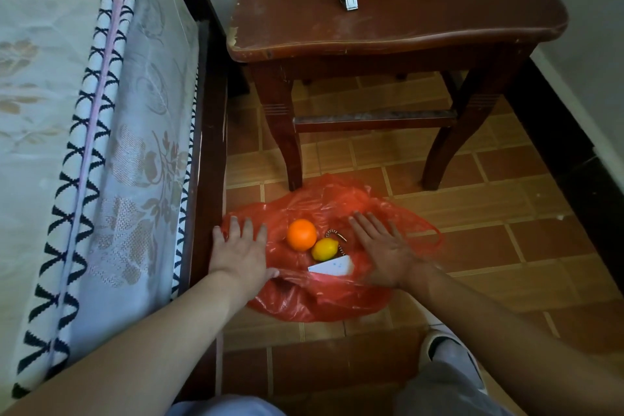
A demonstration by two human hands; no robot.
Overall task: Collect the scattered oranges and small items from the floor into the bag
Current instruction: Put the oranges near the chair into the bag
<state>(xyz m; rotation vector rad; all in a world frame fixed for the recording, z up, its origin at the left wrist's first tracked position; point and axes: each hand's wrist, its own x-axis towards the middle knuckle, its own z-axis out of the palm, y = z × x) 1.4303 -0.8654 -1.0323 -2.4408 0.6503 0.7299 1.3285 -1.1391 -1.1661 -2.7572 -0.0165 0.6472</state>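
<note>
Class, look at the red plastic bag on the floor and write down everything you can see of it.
The thin, translucent red plastic bag lies crumpled and spread flat on the tiled floor, between the bed frame and the wooden chair's front leg. A loop handle trails off at its right edge. On it sit a round orange, a yellow lemon, a white card-like piece and a short chain. The left hand and right hand press flat on either side.
</note>
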